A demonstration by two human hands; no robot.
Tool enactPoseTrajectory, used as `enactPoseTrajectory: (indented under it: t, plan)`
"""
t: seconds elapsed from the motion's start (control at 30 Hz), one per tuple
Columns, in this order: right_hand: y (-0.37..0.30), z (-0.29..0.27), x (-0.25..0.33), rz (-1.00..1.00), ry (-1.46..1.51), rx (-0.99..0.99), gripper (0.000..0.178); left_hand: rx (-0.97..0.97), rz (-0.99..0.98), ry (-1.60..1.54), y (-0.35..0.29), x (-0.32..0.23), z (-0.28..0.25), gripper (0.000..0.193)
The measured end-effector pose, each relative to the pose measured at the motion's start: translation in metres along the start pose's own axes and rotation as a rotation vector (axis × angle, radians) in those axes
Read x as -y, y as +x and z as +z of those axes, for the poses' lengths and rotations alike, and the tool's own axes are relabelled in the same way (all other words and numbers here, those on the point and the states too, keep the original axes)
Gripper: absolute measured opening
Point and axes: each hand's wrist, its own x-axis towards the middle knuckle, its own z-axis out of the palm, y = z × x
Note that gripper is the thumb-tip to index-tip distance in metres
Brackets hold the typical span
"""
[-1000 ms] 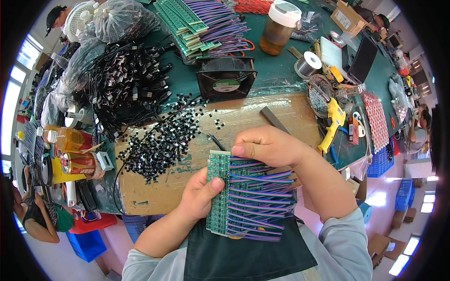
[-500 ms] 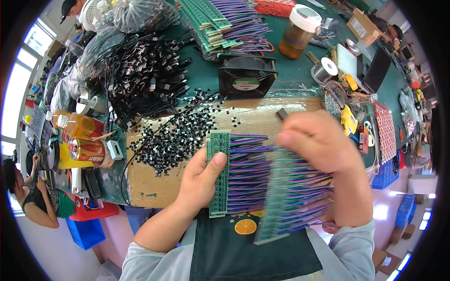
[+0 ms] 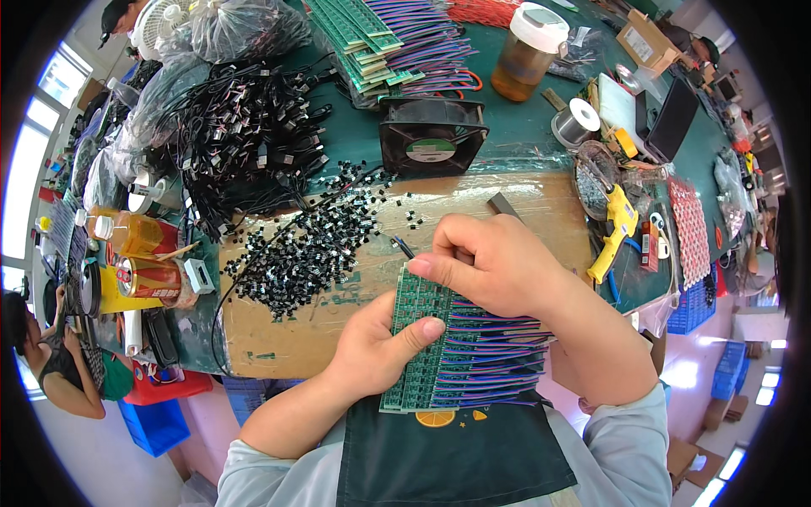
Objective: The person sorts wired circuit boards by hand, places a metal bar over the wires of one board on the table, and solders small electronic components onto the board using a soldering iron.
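My left hand (image 3: 380, 346) grips green circuit board panels (image 3: 416, 359) by their left side, thumb across the front. Bundled purple, blue and dark wires (image 3: 494, 359) run from the boards' right side. At the upper end, my right hand (image 3: 486, 262) is closed with its thumb on the board's edge; its other fingers are partly hidden. Just beyond that thumb a thin dark piece (image 3: 403, 246) sticks out, its kind unclear. Small black connectors (image 3: 312, 245) lie heaped on the brown work board (image 3: 287, 342), left of my hands.
A black square fan (image 3: 431, 135) stands behind the work board, with stacked wired circuit boards (image 3: 359, 42) beyond. Black cables (image 3: 253, 135) pile up at far left. To the right lie a yellow glue gun (image 3: 621, 224) and a wire spool (image 3: 576, 124). A dark bar (image 3: 504, 205) rests past my right hand.
The blurred panel under my right hand has swung left onto the one in my left hand. My right hand has moved left and down to the boards' upper end.
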Motion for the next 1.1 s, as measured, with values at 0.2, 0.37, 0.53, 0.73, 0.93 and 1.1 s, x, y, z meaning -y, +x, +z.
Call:
enactPoseTrajectory:
  t: [0.2,0.37,0.53,0.73,0.93,1.1]
  plan:
    - [0.001,0.013,-0.015,-0.174,0.058,-0.048,0.033,0.054,0.044,-0.178,-0.001,0.015,-0.001,0.034]
    - [-0.013,0.025,-0.005,-0.214,-0.112,-0.162,0.031,-0.008,0.018,-0.101,-0.003,0.016,-0.001,0.037]
    - [-0.012,0.035,-0.011,-0.29,-0.057,-0.311,0.032,0.063,0.046,-0.192,-0.004,0.017,-0.002,0.041]
    - [-0.01,0.044,-0.027,-0.373,0.133,-0.326,0.029,0.137,0.052,-0.27,-0.003,0.027,-0.004,0.046]
    - [-0.007,0.05,-0.028,-0.41,0.282,-0.36,0.027,0.135,0.09,-0.273,-0.001,0.029,-0.005,0.048]
    - [-0.001,0.045,-0.024,-0.431,0.342,-0.34,0.029,0.093,0.12,-0.323,0.001,0.02,0.005,0.044]
